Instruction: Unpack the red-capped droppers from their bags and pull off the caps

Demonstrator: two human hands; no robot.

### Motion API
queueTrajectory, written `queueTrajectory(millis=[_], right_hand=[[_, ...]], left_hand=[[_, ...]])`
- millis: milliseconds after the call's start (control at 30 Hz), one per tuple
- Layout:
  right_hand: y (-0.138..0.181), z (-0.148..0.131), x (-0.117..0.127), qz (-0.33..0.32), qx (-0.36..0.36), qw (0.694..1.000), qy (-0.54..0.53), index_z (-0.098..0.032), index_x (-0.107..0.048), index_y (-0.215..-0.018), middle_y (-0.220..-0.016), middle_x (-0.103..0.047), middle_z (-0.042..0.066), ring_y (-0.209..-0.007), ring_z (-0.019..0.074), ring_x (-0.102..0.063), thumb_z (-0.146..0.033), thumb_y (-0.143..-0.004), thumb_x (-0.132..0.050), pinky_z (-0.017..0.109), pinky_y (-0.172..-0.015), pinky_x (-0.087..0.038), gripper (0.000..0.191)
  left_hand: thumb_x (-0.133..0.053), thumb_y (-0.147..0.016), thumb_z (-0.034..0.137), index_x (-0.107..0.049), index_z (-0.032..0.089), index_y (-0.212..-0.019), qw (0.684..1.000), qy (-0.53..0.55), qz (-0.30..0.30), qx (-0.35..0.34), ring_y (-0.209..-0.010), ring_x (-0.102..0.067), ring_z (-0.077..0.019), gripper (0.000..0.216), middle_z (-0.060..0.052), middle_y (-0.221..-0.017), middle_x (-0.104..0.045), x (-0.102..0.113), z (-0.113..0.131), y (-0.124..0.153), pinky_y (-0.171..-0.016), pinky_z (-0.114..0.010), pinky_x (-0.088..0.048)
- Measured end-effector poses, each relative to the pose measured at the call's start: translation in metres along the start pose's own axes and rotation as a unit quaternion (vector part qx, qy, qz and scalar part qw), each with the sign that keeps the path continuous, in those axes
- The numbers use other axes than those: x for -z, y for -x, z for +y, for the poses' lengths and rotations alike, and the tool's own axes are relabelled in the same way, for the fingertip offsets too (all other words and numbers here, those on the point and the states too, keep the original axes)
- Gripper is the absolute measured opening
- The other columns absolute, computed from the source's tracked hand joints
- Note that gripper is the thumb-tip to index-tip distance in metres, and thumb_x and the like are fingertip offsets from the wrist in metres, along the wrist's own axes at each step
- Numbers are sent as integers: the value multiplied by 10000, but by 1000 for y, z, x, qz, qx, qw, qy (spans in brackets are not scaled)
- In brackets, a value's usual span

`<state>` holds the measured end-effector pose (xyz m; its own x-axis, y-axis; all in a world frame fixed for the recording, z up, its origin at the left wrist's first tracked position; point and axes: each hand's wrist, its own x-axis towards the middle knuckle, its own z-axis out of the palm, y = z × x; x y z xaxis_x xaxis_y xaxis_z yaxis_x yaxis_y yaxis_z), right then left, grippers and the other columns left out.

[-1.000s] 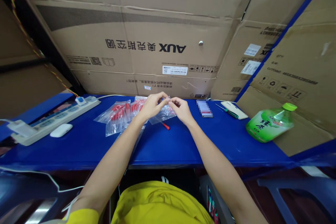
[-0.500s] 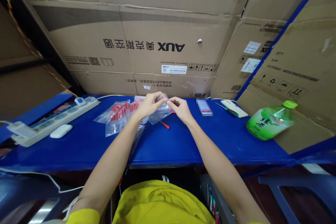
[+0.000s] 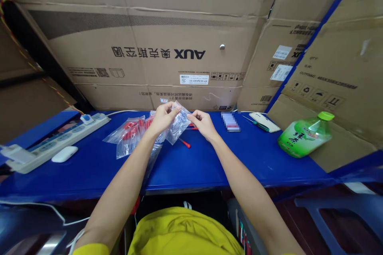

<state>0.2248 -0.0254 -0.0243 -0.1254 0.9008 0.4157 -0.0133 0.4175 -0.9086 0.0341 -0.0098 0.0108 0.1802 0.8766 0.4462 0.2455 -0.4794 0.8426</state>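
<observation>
Clear bag (image 3: pixel 178 126) shows more fully than before, left fingers (image 3: pixel 174 113) and right fingers (image 3: pixel 195 117) pinched on its edges, wider apart.

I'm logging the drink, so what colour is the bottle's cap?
The cap is bright green, showing best in the head view.

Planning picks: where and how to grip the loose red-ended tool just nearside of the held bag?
By the thick red end, probably from above on the near right: it points that way, uncovered, while the thin shaft runs back toward the held bag.
</observation>
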Motion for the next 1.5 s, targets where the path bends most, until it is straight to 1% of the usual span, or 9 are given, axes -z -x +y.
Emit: queueTrajectory(millis=[233,433,700,833,933,1133,1267,1400,1500], right_hand=[[0,0,0,-22,5,1000,21,-241,-439,-600,-535,-480,-39,-530,124,-421,-748,-804,-681,269,-541,-343,598],[3,-9,-5,-62,-20,995,-77,-253,-423,-653,-550,-428,-60,-513,123,-407,-717,-807,-700,268,-529,-351,562],[10,-8,-21,-113,10,990,-79,-244,-493,-700,-606,-496,-45,-533,128,-436,-678,-884,-646,267,-546,-359,495],[15,-10,-21,-103,54,990,81,-228,-655,-859,-693,-609,-18,-618,142,-544,-604,-1018,-470,261,-636,-383,448],[17,-13,-19,-66,75,973,207,-223,-676,-891,-694,-642,-13,-678,154,-613,-479,-1073,-409,253,-675,-366,412],[18,-7,-18,-37,79,953,289,-235,-698,-940,-728,-693,-5,-698,169,-649,-397,-1089,-386,250,-658,-335,382],[17,-4,-16,-31,71,949,306,-239,-712,-961,-732,-704,-2,-715,180,-664,-387,-1097,-365,254,-664,-347,401],[23,-11,-23,-87,132,927,340,-233,-736,-1043,-892,-768,29,-837,192,-683,-368,-1088,-427,270,-748,-407,341],[36,-21,-46,-187,255,878,359,-224,-742,-1169,-1096,-774,62,-996,210,-648,-359,-1078,-464,311,-883,-444,322]], left_hand=[[-614,-920,576,-612,194,-765,999,13,28,21,-488,-437,-116,412,22,-572,-483,9,-5,-6,-479,-255,-332],[-627,-918,496,-592,190,-708,998,-34,51,19,-505,-481,-122,373,18,-565,-522,7,2,-4,-520,-260,-368],[-593,-903,414,-519,198,-590,980,-126,132,80,-511,-450,-126,388,10,-540,-520,29,25,38,-520,-268,-314],[-479,-944,412,-517,206,-571,943,-271,130,145,-555,-524,-169,427,-24,-552,-582,66,21,78,-549,-281,-337],[-455,-957,419,-619,202,-673,874,-429,85,212,-678,-623,-230,393,-67,-658,-669,83,15,105,-604,-298,-363],[-369,-1010,436,-723,193,-1097,793,-572,87,189,-1023,-666,-334,438,-159,-1133,-698,68,10,137,-778,-370,-484],[-397,-1001,472,-671,163,-1271,771,-602,121,168,-1164,-589,-401,493,-212,-1206,-631,79,8,128,-857,-442,-514],[-452,-982,513,-646,173,-1317,775,-586,151,184,-1223,-576,-412,515,-226,-1296,-609,129,-12,91,-969,-481,-494],[-552,-946,525,-561,124,-1423,798,-545,65,249,-1255,-601,-398,623,-226,-1361,-631,164,-42,59,-1004,-445,-488]])
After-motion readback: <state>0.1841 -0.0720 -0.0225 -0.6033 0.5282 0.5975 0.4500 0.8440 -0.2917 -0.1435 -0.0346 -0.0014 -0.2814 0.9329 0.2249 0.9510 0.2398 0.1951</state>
